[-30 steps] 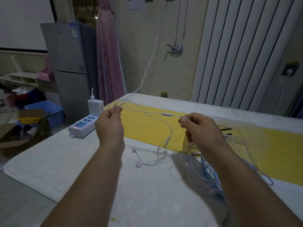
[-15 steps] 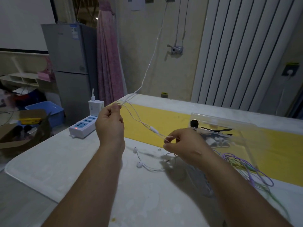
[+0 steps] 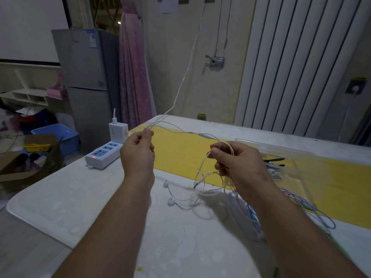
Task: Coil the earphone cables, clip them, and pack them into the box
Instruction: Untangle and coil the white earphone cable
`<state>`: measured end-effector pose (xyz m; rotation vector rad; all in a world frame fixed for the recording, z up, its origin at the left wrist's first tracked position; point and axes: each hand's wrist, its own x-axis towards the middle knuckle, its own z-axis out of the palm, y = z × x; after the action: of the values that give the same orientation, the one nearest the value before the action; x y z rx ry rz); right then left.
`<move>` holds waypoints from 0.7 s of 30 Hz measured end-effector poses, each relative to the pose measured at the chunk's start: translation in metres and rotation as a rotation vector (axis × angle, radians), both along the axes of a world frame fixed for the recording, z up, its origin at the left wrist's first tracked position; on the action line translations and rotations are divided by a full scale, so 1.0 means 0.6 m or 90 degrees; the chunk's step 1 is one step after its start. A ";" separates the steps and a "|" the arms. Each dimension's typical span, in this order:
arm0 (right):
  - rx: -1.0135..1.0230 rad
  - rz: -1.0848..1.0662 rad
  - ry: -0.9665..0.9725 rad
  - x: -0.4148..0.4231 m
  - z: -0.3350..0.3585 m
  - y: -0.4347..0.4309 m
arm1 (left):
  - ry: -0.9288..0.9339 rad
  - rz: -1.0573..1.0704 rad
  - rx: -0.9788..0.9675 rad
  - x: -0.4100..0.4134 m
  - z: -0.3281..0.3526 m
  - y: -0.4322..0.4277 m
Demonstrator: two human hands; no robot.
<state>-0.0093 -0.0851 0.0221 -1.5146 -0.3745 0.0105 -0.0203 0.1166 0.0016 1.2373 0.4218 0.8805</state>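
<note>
White earphone cable [image 3: 176, 131] runs taut across frame center, inline remote near the right end; 2 earbuds [image 3: 171, 201] lie on the tabletop [image 3: 60, 197] below. Left hand [image 3: 138, 151] pinches a fold of it; right hand [image 3: 234, 161] is closed around loops, plug dangling beneath. Versus 0.5 s ago: right hand is higher, loops are fuller. Clear box [image 3: 291, 157] sits right of center.

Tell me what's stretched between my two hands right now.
A thin white earphone cable with its inline remote, spanning from left hand to right hand, head view.
</note>
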 end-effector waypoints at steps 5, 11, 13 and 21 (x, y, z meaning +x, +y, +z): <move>0.062 0.020 0.046 -0.001 -0.002 0.006 | 0.180 -0.026 0.124 0.010 -0.016 0.003; 0.078 0.034 0.072 0.000 -0.004 0.016 | 0.074 -0.144 0.376 -0.012 -0.002 -0.030; 0.074 0.032 0.071 0.000 -0.004 0.015 | 0.048 -0.347 0.363 -0.024 0.008 -0.046; 0.117 0.019 0.082 0.002 -0.001 0.010 | 0.105 -0.565 0.368 -0.028 -0.003 -0.043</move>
<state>-0.0082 -0.0791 0.0217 -1.3187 -0.2859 0.0943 -0.0374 0.0910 -0.0005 1.8134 -0.2904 0.1179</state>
